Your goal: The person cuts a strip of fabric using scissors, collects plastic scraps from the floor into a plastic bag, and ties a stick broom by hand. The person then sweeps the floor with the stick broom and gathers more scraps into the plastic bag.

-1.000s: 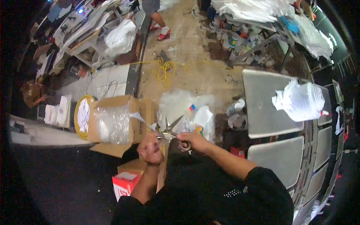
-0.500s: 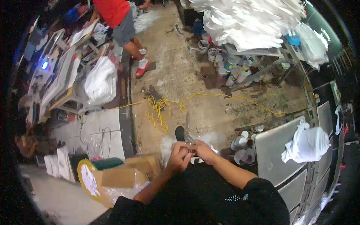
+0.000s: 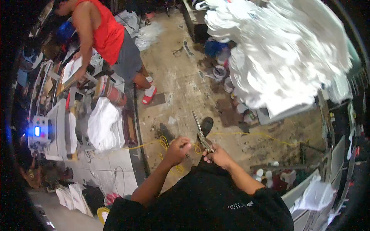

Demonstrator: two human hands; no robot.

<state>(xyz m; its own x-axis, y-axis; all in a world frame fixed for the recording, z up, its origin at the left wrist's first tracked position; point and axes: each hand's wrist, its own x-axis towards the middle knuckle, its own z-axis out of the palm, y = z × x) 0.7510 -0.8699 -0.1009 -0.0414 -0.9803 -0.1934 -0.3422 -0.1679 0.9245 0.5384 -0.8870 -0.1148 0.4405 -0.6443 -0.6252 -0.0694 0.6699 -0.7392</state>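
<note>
- Brown, stained floor (image 3: 173,100) runs down the middle of your view, away from you.
- A huge heap of white cloth (image 3: 277,57) fills the upper right, piled on a table that is mostly hidden.
- Your black shirt (image 3: 196,200) takes up the bottom centre, with a small pale pattern.
- At upper left, a co-worker (image 3: 102,29) in a red sleeveless top, grey shorts and red slippers bends to the left, arms reaching down to a flat white item.
- On the left, a stack of white cloth (image 3: 106,125) stands near a grey machine with a bright bluish screen (image 3: 37,131).
- A crumpled white cloth (image 3: 316,195) lies at lower right.
- A yellow cord (image 3: 266,134) crosses the floor beyond your hands, partly tangled at left.
- Metal scissors (image 3: 199,127) are in front of you, tips pointing away, over the floor and just beside a dark shoe (image 3: 207,124).
- Your right hand (image 3: 219,157) grips the scissors by the handles.
- Your left hand (image 3: 178,151) is raised near them but apart, fingers loosely bent around nothing visible.
</note>
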